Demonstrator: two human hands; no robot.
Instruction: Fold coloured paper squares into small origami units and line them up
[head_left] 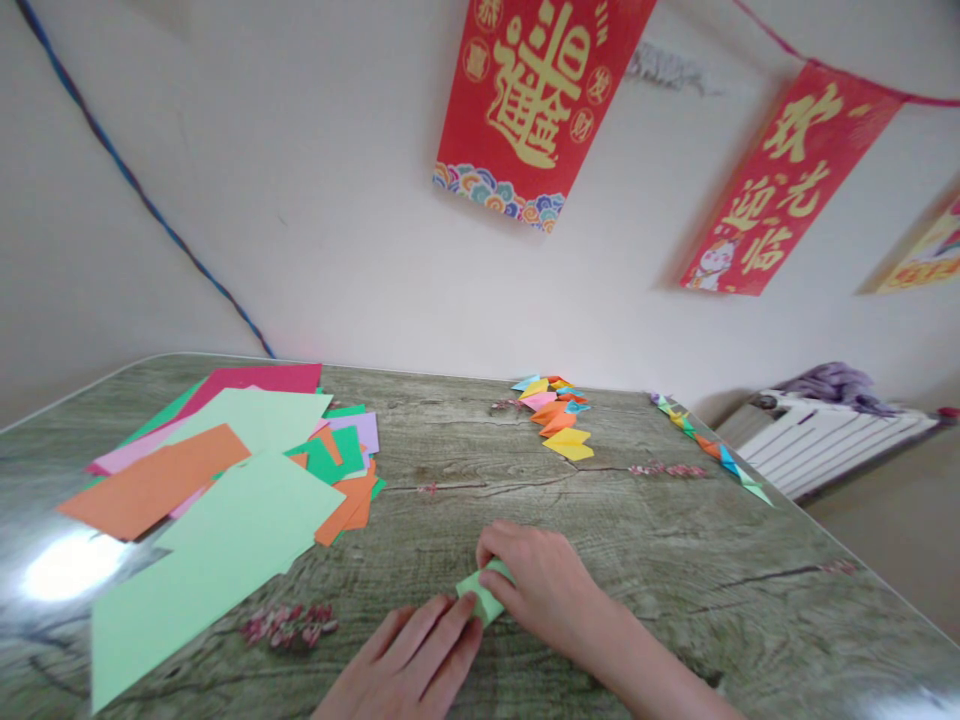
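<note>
A small folded piece of light green paper lies on the wood-patterned table near its front edge. My right hand curls over the paper's right side, fingers closed on it and pressing it down. From the lower left, my left hand lies flat with its fingers stretched out, and the fingertips touch the paper's left end.
A loose spread of coloured paper sheets covers the table's left part. Several folded paper shapes lie at the far middle, and a row of them runs along the right edge. A white radiator stands by the wall.
</note>
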